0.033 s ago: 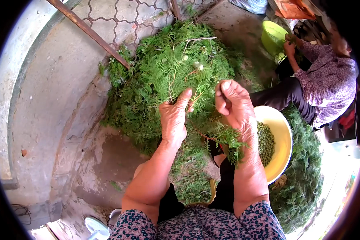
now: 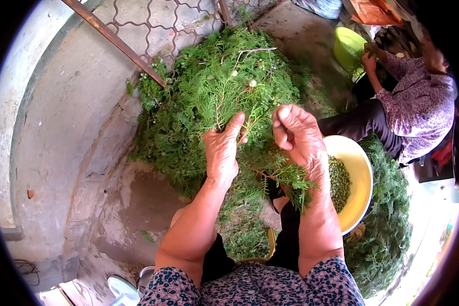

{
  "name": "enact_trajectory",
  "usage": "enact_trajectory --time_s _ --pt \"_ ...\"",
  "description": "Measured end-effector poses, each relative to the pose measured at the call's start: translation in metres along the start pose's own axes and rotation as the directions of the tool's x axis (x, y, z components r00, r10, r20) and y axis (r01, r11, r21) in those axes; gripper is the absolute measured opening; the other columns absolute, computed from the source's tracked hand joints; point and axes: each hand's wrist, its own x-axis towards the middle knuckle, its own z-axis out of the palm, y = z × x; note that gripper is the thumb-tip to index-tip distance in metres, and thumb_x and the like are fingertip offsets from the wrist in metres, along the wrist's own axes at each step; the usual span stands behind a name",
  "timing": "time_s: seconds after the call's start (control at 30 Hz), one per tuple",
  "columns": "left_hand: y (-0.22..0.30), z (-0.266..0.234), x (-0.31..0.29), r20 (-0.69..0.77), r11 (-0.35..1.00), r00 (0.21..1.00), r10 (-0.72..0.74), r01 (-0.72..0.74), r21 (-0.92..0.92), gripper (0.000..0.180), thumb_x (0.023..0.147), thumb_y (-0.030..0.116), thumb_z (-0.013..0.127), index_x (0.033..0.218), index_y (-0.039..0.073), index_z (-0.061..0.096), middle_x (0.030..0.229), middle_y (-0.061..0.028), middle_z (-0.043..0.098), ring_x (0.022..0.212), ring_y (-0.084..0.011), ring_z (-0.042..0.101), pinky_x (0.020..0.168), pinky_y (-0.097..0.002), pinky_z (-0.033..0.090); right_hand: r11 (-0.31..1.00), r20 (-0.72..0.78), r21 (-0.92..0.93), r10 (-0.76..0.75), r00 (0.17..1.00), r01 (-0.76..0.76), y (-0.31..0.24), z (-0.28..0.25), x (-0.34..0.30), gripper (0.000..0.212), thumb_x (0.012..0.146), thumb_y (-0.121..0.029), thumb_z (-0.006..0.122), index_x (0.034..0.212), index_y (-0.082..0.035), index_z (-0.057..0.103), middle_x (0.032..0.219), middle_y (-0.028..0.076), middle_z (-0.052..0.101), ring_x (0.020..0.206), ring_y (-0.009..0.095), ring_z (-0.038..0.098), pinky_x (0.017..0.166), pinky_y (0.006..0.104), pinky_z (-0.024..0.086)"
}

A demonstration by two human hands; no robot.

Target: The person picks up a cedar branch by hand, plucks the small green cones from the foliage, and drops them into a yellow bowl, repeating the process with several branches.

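My left hand (image 2: 223, 145) is closed around the stem of a green conifer sprig (image 2: 220, 104), thumb on top. The sprig fans out beyond the fingers and carries pale round cones (image 2: 252, 83) near its far end. Just to the right, my right hand (image 2: 302, 130) has its fingers curled and thumb pressed to the forefinger; whatever they may pinch is hidden. Another feathery sprig (image 2: 283, 173) hangs by the right wrist, partly in front of it. A yellow basin (image 2: 361, 178) beside my right forearm contains many small green cones (image 2: 338, 183).
A big heap of cut conifer branches (image 2: 163, 137) lies ahead, against wire fencing (image 2: 158, 20) and a rusty bar (image 2: 115, 41). More greenery (image 2: 387, 229) lies right of the basin. A seated person (image 2: 418, 107) at the right works over a lime-green basin (image 2: 348, 48).
The tip of the held sprig and its pale cones have shifted very slightly. My right hand has moved a touch to the left; my left hand stays in place.
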Motion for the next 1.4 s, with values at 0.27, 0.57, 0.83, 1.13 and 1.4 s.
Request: enact_trajectory --time_s 0.27,0.57,0.83,1.13,1.4 --pt "-0.007 -0.008 0.002 0.156 0.997 0.986 0.06 -0.067 0.038 0.025 0.081 0.032 0.065 0.079 0.008 0.06 0.074 0.001 0.06 0.063 -0.0085 0.052 0.052 -0.0252 0.04 0.921 -0.116 -0.381 0.035 0.993 -0.077 0.014 0.028 -0.001 0.028 0.081 -0.024 0.065 0.095 0.0 0.063 0.064 0.002 0.054 0.043 0.006 0.042 0.034 0.0194 0.027" --pt "-0.009 -0.011 0.004 0.427 0.964 0.899 -0.099 -0.019 0.264 0.033 0.074 0.031 0.072 0.085 0.002 0.06 0.07 -0.0012 0.06 0.059 -0.0082 0.052 0.055 -0.0241 0.041 0.955 -0.109 -0.296 -0.006 0.994 -0.027 0.023 0.025 0.005 0.021 0.081 -0.021 0.065 0.08 0.0 0.062 0.055 0.0 0.051 0.041 0.006 0.041 0.034 0.0181 0.027" --pt "-0.002 -0.013 0.01 0.644 0.704 0.764 -0.036 -0.438 0.559 0.065 0.06 0.039 0.079 0.108 0.002 0.055 0.094 -0.0071 0.062 0.083 -0.0158 0.057 0.074 -0.0311 0.046 0.963 -0.106 -0.264 0.015 0.994 -0.043 0.021 0.018 0.005 0.015 0.077 -0.01 0.068 0.072 0.003 0.062 0.056 0.001 0.056 0.046 0.004 0.044 0.036 0.0212 0.032" --pt "0.025 -0.016 0.011 0.509 0.96 0.834 -0.213 0.082 0.268 0.048 0.067 0.028 0.077 0.103 0.002 0.059 0.094 -0.0071 0.064 0.084 -0.016 0.059 0.08 -0.0319 0.044 0.503 0.023 -0.861 -0.099 0.995 0.07 0.023 0.016 0.006 0.019 0.076 -0.013 0.068 0.076 0.005 0.062 0.051 0.004 0.052 0.047 0.006 0.04 0.044 0.0284 0.037" --pt "0.013 -0.018 0.012 0.318 0.988 0.936 -0.152 0.142 0.057 0.029 0.068 0.005 0.071 0.096 0.003 0.062 0.088 -0.0044 0.065 0.08 -0.015 0.061 0.076 -0.0302 0.045 0.543 0.168 -0.824 -0.043 0.985 0.164 0.032 0.017 0.007 0.025 0.074 -0.013 0.07 0.091 0.003 0.062 0.067 0.013 0.061 0.059 0.013 0.051 0.058 0.0325 0.045"
